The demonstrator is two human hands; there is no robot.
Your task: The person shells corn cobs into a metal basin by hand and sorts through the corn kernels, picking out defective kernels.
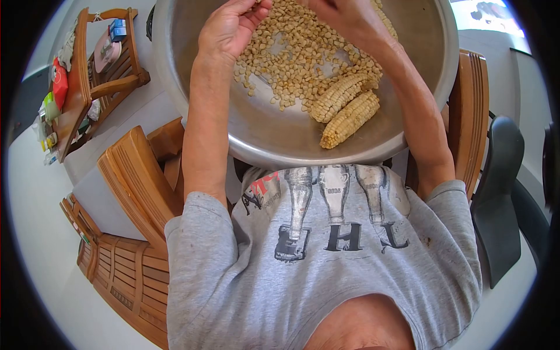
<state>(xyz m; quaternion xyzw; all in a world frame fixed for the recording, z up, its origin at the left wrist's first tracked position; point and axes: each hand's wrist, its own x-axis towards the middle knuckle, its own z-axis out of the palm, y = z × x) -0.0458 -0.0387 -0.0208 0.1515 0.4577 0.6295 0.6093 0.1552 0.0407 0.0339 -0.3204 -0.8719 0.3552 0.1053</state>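
The left hand (234, 28) is over the far left part of a wide metal basin (274, 135), palm partly turned up and fingers curled inward, neither spread wide nor made into a fist; its tips run to the top edge of the view, where a small pale bit shows by them, and whether it is gripped I cannot tell. The right hand (345, 22) is to the right, somewhat blurred and cut by the same edge, its fingers pointing toward the left hand with a gap between the two in view; how far it is open and what it holds cannot be told. Below and between them, loose corn kernels (291, 55) spread over the basin's floor, patches of bare metal showing through. Two corn cobs (349, 121), both with rows of kernels on them, lie side by side and touching at the near right edge of the kernels, below the right wrist and apart from both hands. The basin's near rim is just beyond the person's grey shirt (361, 274), with a wooden chair (131, 181) to the left and a dark chair (503, 198) to the right.
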